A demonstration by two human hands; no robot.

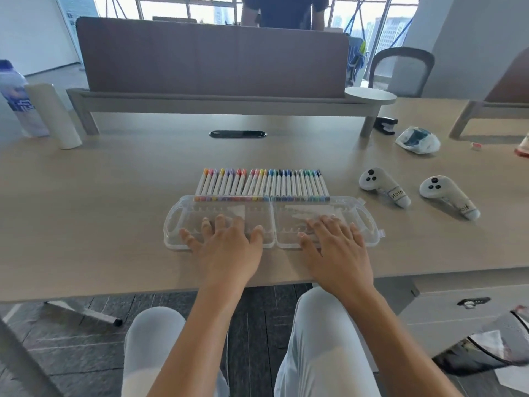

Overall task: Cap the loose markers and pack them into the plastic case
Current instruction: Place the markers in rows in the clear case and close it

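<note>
Both hands, left hand (226, 242) and right hand (336, 245), lie flat with fingers spread, apparently pressing the plastic case (369, 222).

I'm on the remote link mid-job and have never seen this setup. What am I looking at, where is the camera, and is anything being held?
There is no machine here: one camera on a person's head looks down at their two bare hands. The left hand and right hand lie flat, fingers spread, on the clear plastic case, opened out flat on the wooden desk. Neither hand grips anything. Just behind the case lies a row of markers, colored ends pointing away. To the right lie two white handheld controllers. At far left stand a bottle and a white roll.
</note>
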